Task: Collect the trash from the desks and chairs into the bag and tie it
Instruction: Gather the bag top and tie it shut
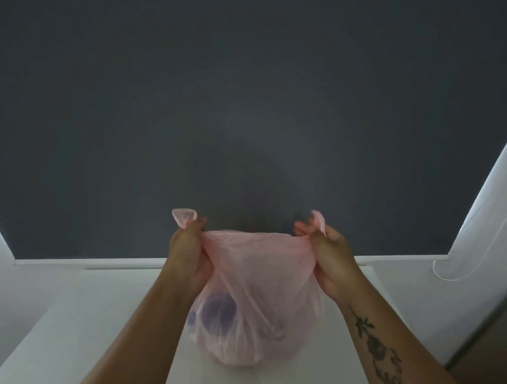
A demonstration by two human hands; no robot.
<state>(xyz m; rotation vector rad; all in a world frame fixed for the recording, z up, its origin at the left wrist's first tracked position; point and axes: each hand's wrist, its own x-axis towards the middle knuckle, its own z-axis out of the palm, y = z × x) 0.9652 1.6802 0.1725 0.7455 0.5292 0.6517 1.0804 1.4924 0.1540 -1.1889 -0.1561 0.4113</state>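
A thin pink plastic bag (258, 303) stands on a white desk (98, 330) in front of me, bulging with trash; a purple shape shows through its lower left side. My left hand (188, 256) grips the bag's left handle, whose loop sticks up above my fingers. My right hand (328, 254) grips the right handle in the same way. Both hands pull the handles apart, so the bag's mouth is stretched flat between them.
A dark grey roller blind (251, 103) fills the window behind the desk. Its bead cord (445, 272) hangs at the right by the white frame. A brownish surface (488, 336) lies at the right edge, beyond the desk.
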